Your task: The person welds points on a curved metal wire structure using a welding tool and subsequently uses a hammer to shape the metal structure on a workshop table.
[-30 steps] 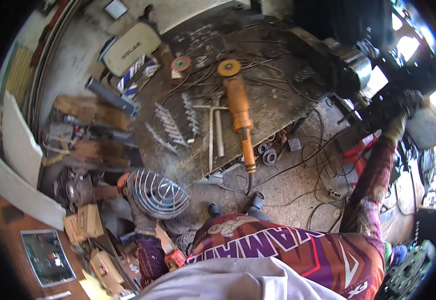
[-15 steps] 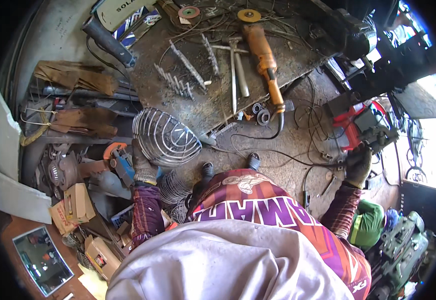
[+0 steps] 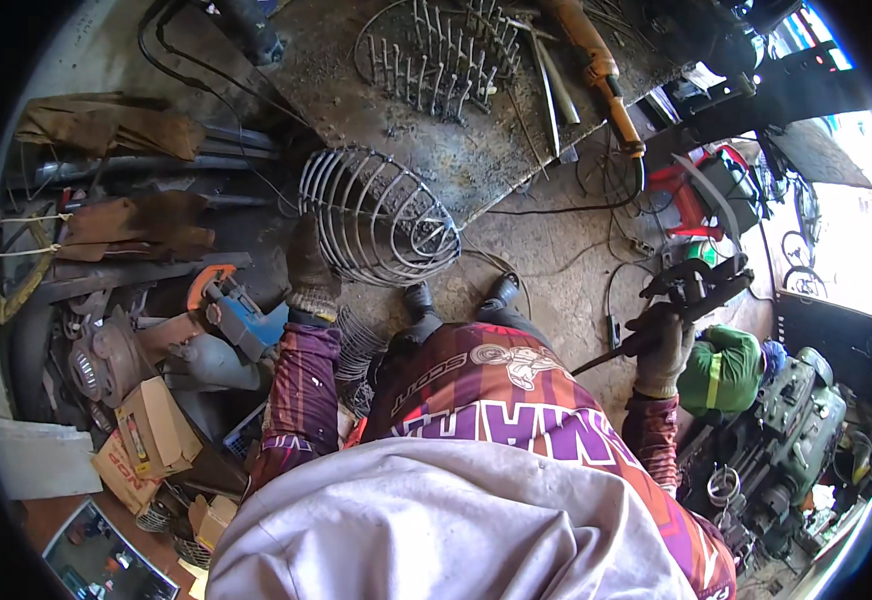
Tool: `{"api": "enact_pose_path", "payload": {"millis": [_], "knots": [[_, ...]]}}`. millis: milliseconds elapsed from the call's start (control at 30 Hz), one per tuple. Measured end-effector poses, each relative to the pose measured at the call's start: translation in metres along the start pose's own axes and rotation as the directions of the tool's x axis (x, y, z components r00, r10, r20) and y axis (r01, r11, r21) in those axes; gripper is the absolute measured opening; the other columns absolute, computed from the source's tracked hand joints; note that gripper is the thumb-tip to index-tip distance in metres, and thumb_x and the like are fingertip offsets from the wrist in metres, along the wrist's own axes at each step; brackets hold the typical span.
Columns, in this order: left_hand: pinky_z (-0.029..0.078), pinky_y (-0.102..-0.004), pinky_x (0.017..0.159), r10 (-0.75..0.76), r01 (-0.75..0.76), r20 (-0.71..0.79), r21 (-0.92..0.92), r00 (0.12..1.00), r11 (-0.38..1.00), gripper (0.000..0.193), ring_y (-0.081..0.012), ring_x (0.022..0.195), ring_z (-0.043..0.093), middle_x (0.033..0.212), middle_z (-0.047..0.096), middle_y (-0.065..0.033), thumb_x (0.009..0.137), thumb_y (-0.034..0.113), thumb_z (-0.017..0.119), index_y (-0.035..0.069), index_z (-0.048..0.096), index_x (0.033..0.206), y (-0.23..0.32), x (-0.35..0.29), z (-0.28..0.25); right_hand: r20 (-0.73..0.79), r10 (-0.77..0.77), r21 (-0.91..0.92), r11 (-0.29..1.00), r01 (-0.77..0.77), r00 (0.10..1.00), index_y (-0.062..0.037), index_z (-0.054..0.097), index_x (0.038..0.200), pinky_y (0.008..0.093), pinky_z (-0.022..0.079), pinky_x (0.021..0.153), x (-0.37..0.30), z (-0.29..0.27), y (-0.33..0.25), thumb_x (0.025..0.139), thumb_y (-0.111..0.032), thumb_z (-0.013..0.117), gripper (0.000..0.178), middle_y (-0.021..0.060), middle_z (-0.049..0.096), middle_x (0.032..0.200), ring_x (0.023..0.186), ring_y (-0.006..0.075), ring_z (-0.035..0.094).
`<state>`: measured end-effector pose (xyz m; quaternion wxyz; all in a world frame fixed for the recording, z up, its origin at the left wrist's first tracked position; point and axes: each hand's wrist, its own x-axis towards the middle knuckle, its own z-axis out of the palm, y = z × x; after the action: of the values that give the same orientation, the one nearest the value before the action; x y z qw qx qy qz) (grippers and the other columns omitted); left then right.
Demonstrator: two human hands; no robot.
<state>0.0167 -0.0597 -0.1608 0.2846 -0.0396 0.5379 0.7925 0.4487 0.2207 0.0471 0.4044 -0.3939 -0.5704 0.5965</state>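
My left hand (image 3: 312, 262), in a dirty work glove, is closed on the left rim of a domed cage of bent metal wire (image 3: 361, 215). The cage lies tilted beside the near edge of the steel worktable (image 3: 326, 95), its narrow end pointing right. Out to the right, my gloved right hand (image 3: 664, 352) is closed around a dark metal clamp-like tool (image 3: 698, 290). A thin dark bar sticks out of that fist toward my body. The tool's exact kind is unclear, and the glove hides part of it.
Upright metal pegs (image 3: 441, 80) and an orange angle grinder (image 3: 588, 50) are on the worktable. A blue-and-orange machine (image 3: 246, 320) and cardboard boxes (image 3: 161, 430) crowd the left. Cables cross the floor. At right, a person in green (image 3: 724, 370) is near a grey-green machine (image 3: 796, 425).
The view has shifted, with more of the pegs showing. My left hand has turned the cage and moved it slightly right. My right hand has come inward with the dark tool.
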Motion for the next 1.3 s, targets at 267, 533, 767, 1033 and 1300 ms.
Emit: {"api": "enact_pose_path", "payload": {"millis": [267,533,767,1033,1300], "knots": [[0.049,-0.0363,0.097,-0.047,0.040,-0.074,-0.096,0.996,0.995,0.043,-0.0234,0.112,0.061,0.127,0.060,-0.0108,0.100,0.033,0.049,0.004,0.052,0.130,0.024,-0.035,0.043,0.066,0.208,-0.107,0.974,-0.201,0.976,-0.0019,0.045,0.132,0.0294,0.054,0.065,-0.040,0.037,0.010,0.087,-0.009,0.059,0.048,0.0074,0.061,0.093,0.077,0.0154,0.062],[0.046,-0.0415,0.102,0.248,-0.253,0.071,0.453,0.966,0.855,0.047,-0.0272,0.117,0.058,0.132,0.057,-0.0109,0.101,0.041,0.043,0.007,0.052,0.133,-0.007,-0.026,0.007,0.190,0.332,-0.282,0.920,-0.273,0.924,0.0025,0.048,0.124,0.0253,0.049,0.053,-0.030,0.033,0.023,0.084,-0.007,0.063,0.044,0.0076,0.064,0.083,0.061,0.0123,0.059],[0.049,-0.0365,0.094,0.019,-0.055,-0.228,-0.150,0.974,0.987,0.039,-0.0283,0.107,0.062,0.120,0.063,-0.0154,0.098,0.026,0.051,0.001,0.054,0.127,0.013,-0.049,0.032,0.239,0.336,-0.328,0.911,-0.250,0.911,0.0053,0.053,0.117,0.0282,0.052,0.066,-0.027,0.029,0.037,0.079,-0.002,0.064,0.040,0.0078,0.065,0.083,0.071,0.0142,0.063],[0.049,-0.0365,0.093,0.037,-0.064,-0.202,-0.127,0.979,0.990,0.039,-0.0288,0.107,0.063,0.119,0.063,-0.0155,0.096,0.025,0.052,0.001,0.054,0.126,0.010,-0.055,0.042,0.235,0.328,-0.318,0.915,-0.246,0.915,0.0049,0.054,0.117,0.0283,0.050,0.068,-0.022,0.025,0.042,0.078,-0.003,0.064,0.041,0.0068,0.064,0.084,0.073,0.0138,0.062],[0.050,-0.0365,0.092,0.060,-0.080,-0.210,-0.092,0.976,0.993,0.039,-0.0294,0.106,0.063,0.119,0.063,-0.0156,0.095,0.025,0.054,0.001,0.053,0.126,0.012,-0.054,0.040,0.243,0.332,-0.347,0.907,-0.238,0.911,0.0046,0.054,0.116,0.0281,0.050,0.067,-0.018,0.026,0.043,0.078,-0.003,0.064,0.041,0.0061,0.064,0.082,0.072,0.0138,0.061]]}}
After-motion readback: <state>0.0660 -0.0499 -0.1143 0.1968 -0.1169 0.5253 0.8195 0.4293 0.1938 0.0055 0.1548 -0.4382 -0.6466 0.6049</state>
